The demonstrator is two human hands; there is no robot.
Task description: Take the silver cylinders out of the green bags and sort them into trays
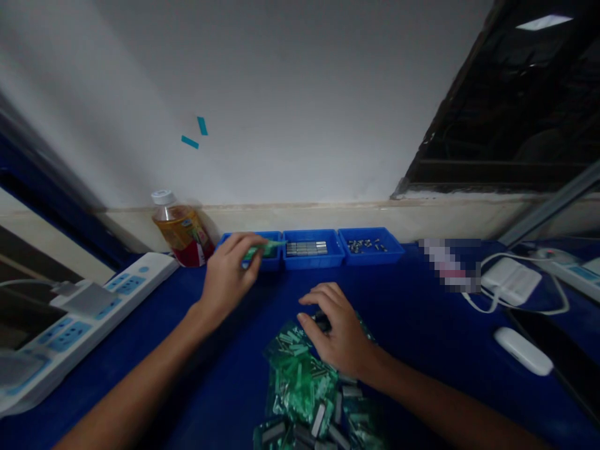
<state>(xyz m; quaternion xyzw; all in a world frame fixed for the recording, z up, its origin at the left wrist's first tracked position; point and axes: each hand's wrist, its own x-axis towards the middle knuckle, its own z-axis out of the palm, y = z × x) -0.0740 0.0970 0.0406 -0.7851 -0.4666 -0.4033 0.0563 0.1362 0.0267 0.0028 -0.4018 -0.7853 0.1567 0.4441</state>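
Observation:
My left hand point(230, 272) is over the left blue bin point(280, 262), its thumb and fingers closed on a small green plastic bag point(267, 245). More green plastic shows in that bin, partly hidden behind the fingers. Over the pile of filled clear-green bags point(300, 381) hovers my right hand point(335, 328), thumb and curved fingers apart, with nothing between them. Slim metallic pieces and grey blocks show through the bags. The middle blue bin point(312, 259) has rows of silver metal bars point(307, 249). Small screw-like metal parts point(368, 245) lie in the right blue bin point(375, 257).
A drink bottle point(182, 231) stands left of the bins, by a white power strip point(140, 278) with plugs. To the right are a white charger point(510, 281) with a cable, a white oval case point(524, 351) and a dark flat object. A wall rises behind the bins.

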